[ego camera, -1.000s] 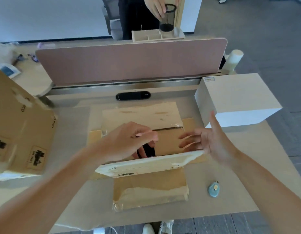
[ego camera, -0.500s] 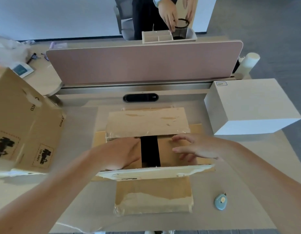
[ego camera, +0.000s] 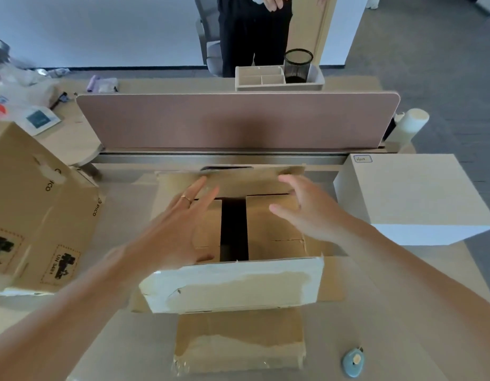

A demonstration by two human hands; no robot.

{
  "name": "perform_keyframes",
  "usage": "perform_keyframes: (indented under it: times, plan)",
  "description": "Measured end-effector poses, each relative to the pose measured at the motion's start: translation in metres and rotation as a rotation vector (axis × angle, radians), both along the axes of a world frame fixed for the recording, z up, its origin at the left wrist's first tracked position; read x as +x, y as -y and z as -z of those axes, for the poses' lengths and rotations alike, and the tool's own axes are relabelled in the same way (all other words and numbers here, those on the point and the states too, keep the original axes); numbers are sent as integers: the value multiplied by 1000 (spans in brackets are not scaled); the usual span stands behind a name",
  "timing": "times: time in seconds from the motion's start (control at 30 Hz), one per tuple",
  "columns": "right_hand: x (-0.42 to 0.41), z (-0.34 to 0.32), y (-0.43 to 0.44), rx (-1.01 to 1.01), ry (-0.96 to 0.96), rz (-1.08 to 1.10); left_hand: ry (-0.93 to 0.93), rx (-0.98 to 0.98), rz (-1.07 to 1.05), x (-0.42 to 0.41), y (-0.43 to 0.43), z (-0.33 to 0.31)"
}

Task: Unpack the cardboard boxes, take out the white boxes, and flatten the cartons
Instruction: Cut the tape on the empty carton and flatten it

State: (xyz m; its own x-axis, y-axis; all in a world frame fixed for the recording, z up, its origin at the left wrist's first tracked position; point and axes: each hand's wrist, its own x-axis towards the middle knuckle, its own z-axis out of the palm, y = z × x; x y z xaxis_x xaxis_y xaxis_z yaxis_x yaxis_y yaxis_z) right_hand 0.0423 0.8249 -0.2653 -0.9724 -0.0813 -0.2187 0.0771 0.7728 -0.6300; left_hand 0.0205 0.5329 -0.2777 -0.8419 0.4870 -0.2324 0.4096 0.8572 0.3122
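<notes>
1. Gone forward since half a second ago: left hand (ego camera: 180, 224) and right hand (ego camera: 307, 215), off the inner flaps (ego camera: 271, 224) and up at the far flap (ego camera: 238, 180), which is now tipped up from lying flat (all but hiding the dark oval thing (ego camera: 227, 168) behind it).
2. Held wide, both hands, fingers straight, nothing gripped. Left fingertips (ego camera: 204, 185) laid on the far flap, right ones just over its edge (touching or not: cannot tell). Probably there to work that flap and get at the top.
3. Standing mid-bench, directly under the hands: the carton (ego camera: 238, 342), near flap (ego camera: 232, 287) leaning toward the wearer with torn white tape along it. Inner flaps folded in, a dark gap between them. Cannot tell what lies below.
4. Already out and parked to the right, well apart from the hands: one white box (ego camera: 414, 193), likely set there to leave working room on the bench (ego camera: 403, 312).
5. Readable on the second carton (ego camera: 32, 204), tipped at the left: "PICO" along an edge, "UN 3481" on a hatched label. Too blurred to read: the small label (ego camera: 362, 158) on the white box's far corner.
6. Lying at the front right, apart from the carton: a small blue cutter (ego camera: 353, 362), presumably kept within reach for tape.
</notes>
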Motion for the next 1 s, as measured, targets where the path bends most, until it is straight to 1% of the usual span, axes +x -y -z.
perform_keyframes:
  times: [0.1,0.2,0.3,0.4,0.53,0.67,0.77,0.83,0.93,1.0]
  plan:
    - [-17,9,8,91,64,-33,75,-159,23,-18,2,6]
    - [-30,22,15,159,158,-56,188,-336,111,-33,1,10]
    - [-34,34,24,235,260,-77,306,-392,224,-37,2,14]
    - [-30,41,36,322,293,-122,372,-381,349,-29,0,17]
    - [-26,46,50,448,372,-165,350,-411,491,-24,-16,20]
    - [-27,59,58,554,411,-162,294,-506,609,-23,-28,24]
    - [-23,72,65,571,378,-102,242,-557,616,-18,-25,24]
    - [-15,80,70,573,351,-41,191,-534,585,-12,-21,21]
    - [1,89,74,564,321,21,127,-406,448,-1,-18,17]
    - [8,88,74,515,306,61,125,-300,333,9,-15,12]
